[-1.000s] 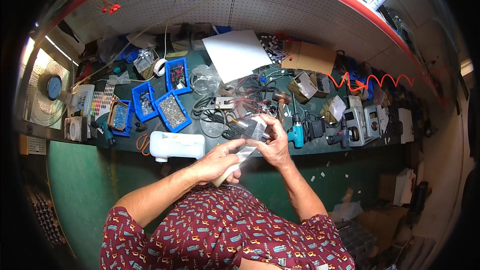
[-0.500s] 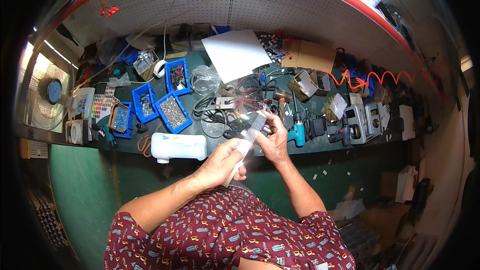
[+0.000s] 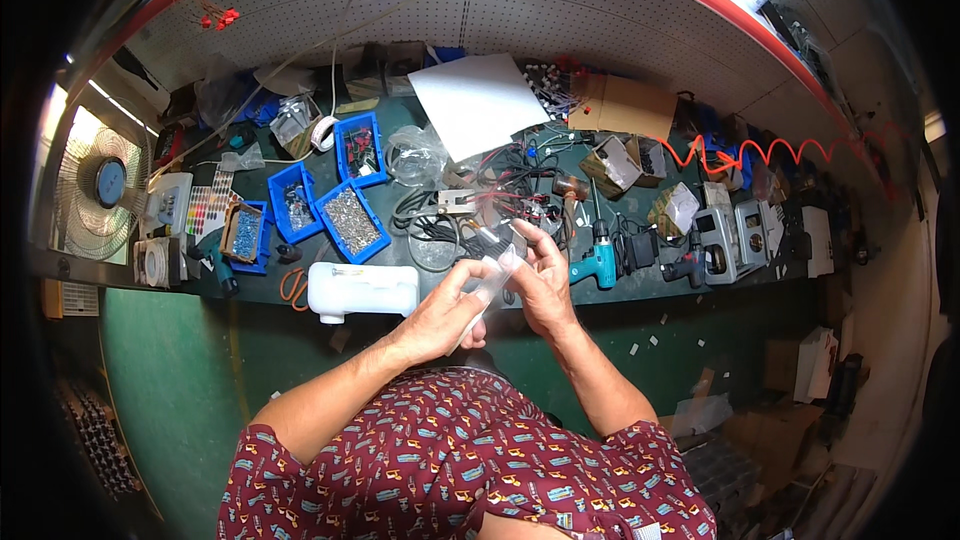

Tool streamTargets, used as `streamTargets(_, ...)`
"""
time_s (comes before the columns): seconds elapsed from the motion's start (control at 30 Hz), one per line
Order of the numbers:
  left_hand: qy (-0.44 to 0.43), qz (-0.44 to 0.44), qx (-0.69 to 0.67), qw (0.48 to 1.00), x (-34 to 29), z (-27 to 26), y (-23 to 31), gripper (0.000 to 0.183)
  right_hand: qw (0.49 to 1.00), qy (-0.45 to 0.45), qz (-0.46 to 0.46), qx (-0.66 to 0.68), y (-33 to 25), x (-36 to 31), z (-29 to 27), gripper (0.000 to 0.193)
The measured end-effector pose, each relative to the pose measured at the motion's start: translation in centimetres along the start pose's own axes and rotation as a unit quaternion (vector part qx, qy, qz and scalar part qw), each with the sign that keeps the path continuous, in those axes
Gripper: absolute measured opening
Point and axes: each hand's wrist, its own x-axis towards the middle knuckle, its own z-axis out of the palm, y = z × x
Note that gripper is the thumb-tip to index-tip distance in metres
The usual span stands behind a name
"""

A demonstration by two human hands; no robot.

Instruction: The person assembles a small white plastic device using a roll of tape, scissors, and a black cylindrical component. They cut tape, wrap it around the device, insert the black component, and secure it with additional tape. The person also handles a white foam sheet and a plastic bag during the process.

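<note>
In front of my body, just off the bench's near edge, both hands hold a narrow translucent plastic bag [image 3: 488, 292]. My left hand [image 3: 442, 315] is closed round its lower part, with the thumb lying along the upper face. My right hand [image 3: 543, 290] pinches the far end, its thumb and bent forefinger at the bag's top. What is inside the bag is hard to make out. Just beyond the hands lie coiled black cables [image 3: 425, 218] and a metal bracket [image 3: 457, 202]. A teal cordless drill [image 3: 597, 262] lies right of my right hand.
A white plastic jug [image 3: 362, 290] lies on its side at the bench's near edge. Blue bins [image 3: 352, 222] of small metal parts stand behind it. A white sheet [image 3: 478, 105] covers the back middle. Left is a fan [image 3: 105, 183]; an orange coiled hose [image 3: 765, 155] hangs right.
The dark, flat end seen in my hands earlier no longer shows; a clear, crumpled bag end is there now. My right fingers have closed in nearer the left hand. The view has shifted slightly.
</note>
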Motion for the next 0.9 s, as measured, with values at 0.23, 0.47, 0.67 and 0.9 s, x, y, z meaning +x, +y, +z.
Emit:
streamTargets(0.23, -0.009, 0.020, 0.059, 0.998, -0.1, -0.4, -0.6, 0.035, 0.998, -0.045, 0.051, -0.013, -0.7, -0.3, -0.1, 0.064)
streamTargets(0.47, 0.001, 0.009, 0.036, 0.999, -0.3, -0.3, -0.2, 0.032, 0.994, -0.095, 0.061, 0.005, -0.8, 0.0, -1.3, 0.085)
streamTargets(0.67, -0.025, -0.020, 0.024, 0.999, -0.3, -0.6, 0.5, 0.026, 0.989, -0.133, 0.026, -0.068, -1.0, 0.6, -2.1, 0.091)
streamTargets(0.9, -0.048, -0.050, -0.028, 0.997, -0.2, -1.0, 1.4, 0.021, 0.987, -0.138, 0.044, -0.071, -1.2, 0.8, -2.0, 0.082)
